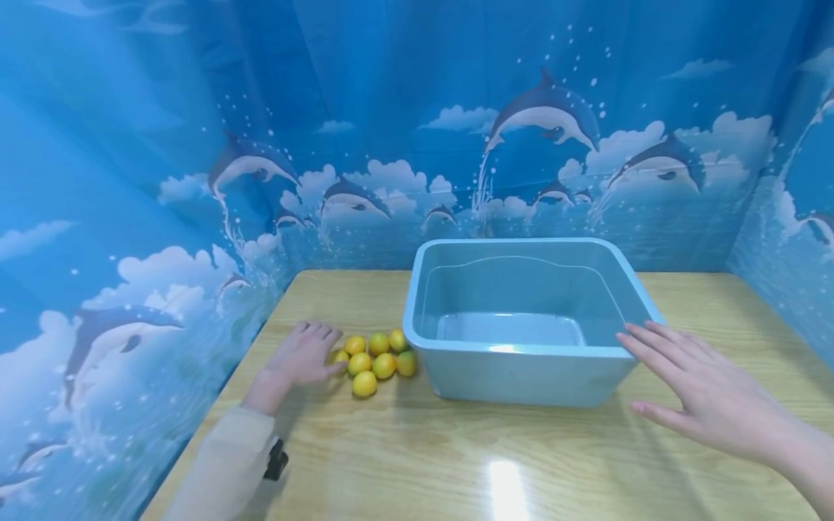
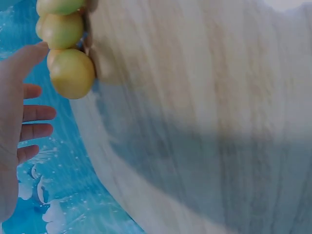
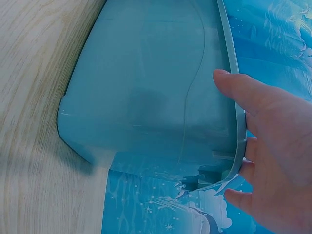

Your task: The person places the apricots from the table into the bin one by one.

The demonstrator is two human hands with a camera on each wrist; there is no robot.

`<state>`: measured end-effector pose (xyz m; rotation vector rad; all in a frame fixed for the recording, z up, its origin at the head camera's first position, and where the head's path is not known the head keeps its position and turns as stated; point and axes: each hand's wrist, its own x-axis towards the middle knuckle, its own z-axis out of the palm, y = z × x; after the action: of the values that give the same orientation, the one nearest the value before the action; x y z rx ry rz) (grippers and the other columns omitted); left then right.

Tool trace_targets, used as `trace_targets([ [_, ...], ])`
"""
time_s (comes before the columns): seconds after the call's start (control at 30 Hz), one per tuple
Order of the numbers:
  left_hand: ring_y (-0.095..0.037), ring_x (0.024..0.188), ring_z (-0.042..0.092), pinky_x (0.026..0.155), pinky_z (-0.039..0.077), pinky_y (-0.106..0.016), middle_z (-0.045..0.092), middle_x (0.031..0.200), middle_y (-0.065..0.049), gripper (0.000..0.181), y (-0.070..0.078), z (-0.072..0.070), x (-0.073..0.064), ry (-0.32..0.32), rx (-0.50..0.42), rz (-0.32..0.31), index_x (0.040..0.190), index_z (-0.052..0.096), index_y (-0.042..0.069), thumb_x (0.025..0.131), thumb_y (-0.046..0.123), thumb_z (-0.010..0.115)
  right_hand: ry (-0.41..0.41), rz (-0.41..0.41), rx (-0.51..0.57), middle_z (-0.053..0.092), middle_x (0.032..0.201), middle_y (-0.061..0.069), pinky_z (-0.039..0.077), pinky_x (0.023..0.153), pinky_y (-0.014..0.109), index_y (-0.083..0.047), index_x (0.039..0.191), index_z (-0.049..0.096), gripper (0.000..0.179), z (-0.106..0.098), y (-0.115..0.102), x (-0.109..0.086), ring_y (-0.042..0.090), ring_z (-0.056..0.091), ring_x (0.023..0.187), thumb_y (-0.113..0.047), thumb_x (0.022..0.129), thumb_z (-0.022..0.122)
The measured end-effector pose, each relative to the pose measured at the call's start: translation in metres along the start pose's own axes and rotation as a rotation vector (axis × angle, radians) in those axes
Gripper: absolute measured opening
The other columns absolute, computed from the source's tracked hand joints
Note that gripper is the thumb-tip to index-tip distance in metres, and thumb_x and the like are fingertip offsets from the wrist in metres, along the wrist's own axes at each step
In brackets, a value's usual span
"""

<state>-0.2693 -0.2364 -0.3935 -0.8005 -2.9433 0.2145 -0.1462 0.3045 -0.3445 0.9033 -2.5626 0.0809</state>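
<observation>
Several small yellow-green citrus fruits point(image 1: 384, 366) lie bunched on the wooden table, just left of a light-blue plastic bin point(image 1: 521, 380). My left hand point(image 1: 302, 354) is at the left side of the bunch, fingers extended and holding nothing. In the left wrist view its thumb tip overlaps one fruit point(image 2: 63, 30), with another fruit point(image 2: 73, 75) closer to the camera. On the other side, my right hand point(image 1: 704, 383) reaches to the bin's front right corner, fingers extended at the rim. The right wrist view shows the thumb and fingers spread along the bin's rim point(image 3: 240, 122).
The bin's inside point(image 1: 515, 329) shows a bare floor. A blue curtain point(image 1: 404, 130) printed with dolphins and clouds hangs behind and at both sides of the table point(image 1: 417, 463). A small black object point(image 1: 276, 460) shows at the left sleeve point(image 1: 228, 452).
</observation>
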Motion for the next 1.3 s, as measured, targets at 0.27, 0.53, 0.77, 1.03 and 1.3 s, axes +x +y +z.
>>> trace_targets([
  [0.27, -0.038, 0.114, 0.048, 0.1, 0.031, -0.052, 0.058, 0.116, -0.019, 0.061, -0.003, 0.015, -0.006, -0.02, 0.003, -0.011, 0.119, 0.057, -0.001, 0.083, 0.048, 0.061, 0.0, -0.003, 0.002, 0.039, 0.14, 0.014, -0.004, 0.11, 0.026, -0.012, 0.145, 0.031, 0.086, 0.0, 0.0, 0.0, 0.024, 0.018, 0.138, -0.043, 0.075, 0.072],
  [0.53, -0.036, 0.11, 0.051, 0.099, 0.031, -0.052, 0.06, 0.112, -0.017, 0.056, -0.001, 0.024, -0.006, -0.012, -0.01, 0.006, 0.115, 0.059, 0.002, 0.081, 0.046, 0.063, -0.001, 0.0, 0.007, 0.039, 0.141, 0.013, -0.004, 0.11, 0.026, -0.012, 0.144, 0.032, 0.086, 0.0, 0.0, 0.0, 0.023, 0.018, 0.138, -0.042, 0.075, 0.073],
  [0.77, -0.035, 0.11, 0.051, 0.1, 0.029, -0.053, 0.059, 0.113, -0.016, 0.055, -0.001, 0.024, -0.005, -0.012, -0.023, 0.003, 0.116, 0.059, 0.003, 0.081, 0.044, 0.064, 0.011, -0.008, 0.002, 0.039, 0.14, 0.012, -0.003, 0.11, 0.026, -0.011, 0.143, 0.034, 0.085, 0.0, 0.0, -0.001, 0.019, 0.016, 0.139, -0.043, 0.075, 0.072],
  [1.03, -0.038, 0.115, 0.047, 0.101, 0.027, -0.056, 0.056, 0.118, -0.019, 0.059, 0.0, 0.017, -0.006, -0.015, -0.061, -0.034, 0.119, 0.056, 0.001, 0.081, 0.044, 0.065, 0.009, -0.01, -0.003, 0.038, 0.141, 0.012, -0.004, 0.11, 0.027, -0.011, 0.144, 0.033, 0.084, 0.0, 0.0, 0.0, 0.019, 0.014, 0.139, -0.043, 0.075, 0.072],
  [1.3, -0.038, 0.113, 0.047, 0.101, 0.027, -0.055, 0.056, 0.117, -0.02, 0.054, -0.001, -0.003, -0.001, 0.048, -0.064, -0.051, 0.118, 0.056, 0.0, 0.081, 0.038, 0.067, -0.001, 0.0, -0.008, 0.04, 0.14, 0.013, -0.005, 0.109, 0.025, -0.012, 0.144, 0.032, 0.086, -0.001, -0.001, 0.0, 0.021, 0.017, 0.138, -0.041, 0.075, 0.073],
])
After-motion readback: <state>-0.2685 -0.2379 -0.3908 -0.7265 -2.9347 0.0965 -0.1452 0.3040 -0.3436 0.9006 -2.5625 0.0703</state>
